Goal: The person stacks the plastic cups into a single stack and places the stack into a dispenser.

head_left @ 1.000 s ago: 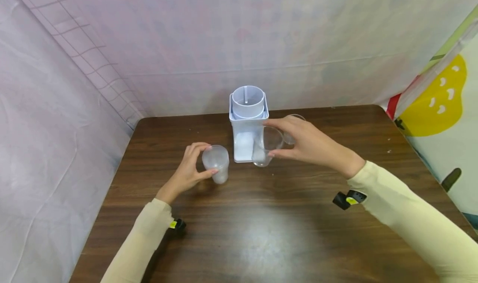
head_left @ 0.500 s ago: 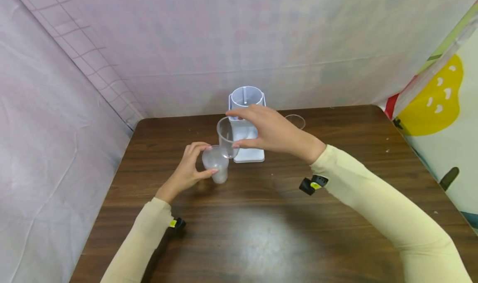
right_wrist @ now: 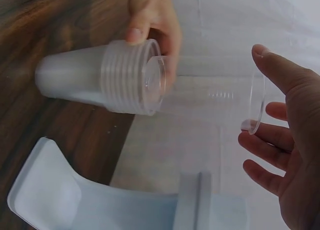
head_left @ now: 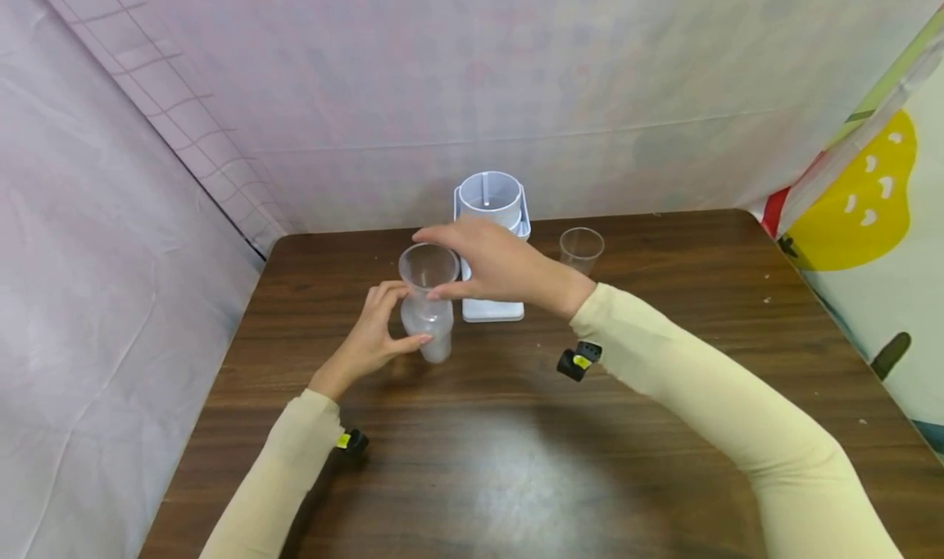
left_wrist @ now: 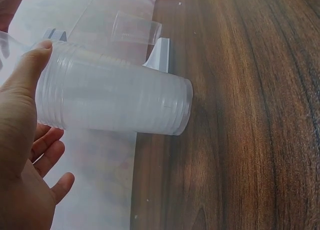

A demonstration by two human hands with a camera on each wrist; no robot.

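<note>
My left hand [head_left: 376,338] grips a stack of clear plastic cups [left_wrist: 115,92] near the rims, and the stack stands upright on the table. Above it, my right hand [head_left: 494,264] holds a single clear plastic cup [right_wrist: 210,89] by its rim between thumb and fingers. The base of that cup is at the mouth of the stack, just entering it in the right wrist view. Behind my right hand stands a white cup dispenser [head_left: 490,194] with a round tube on top and a flat foot; the hand hides its middle.
Another clear cup [head_left: 581,247] stands on the brown wooden table [head_left: 516,461], right of the dispenser. A pale cloth [head_left: 369,92] hangs behind the table's back edge, and another sheet [head_left: 81,297] hangs on the left.
My right hand has carried the single cup leftward from in front of the dispenser to above the stack. The left hand and stack have stayed in place.
</note>
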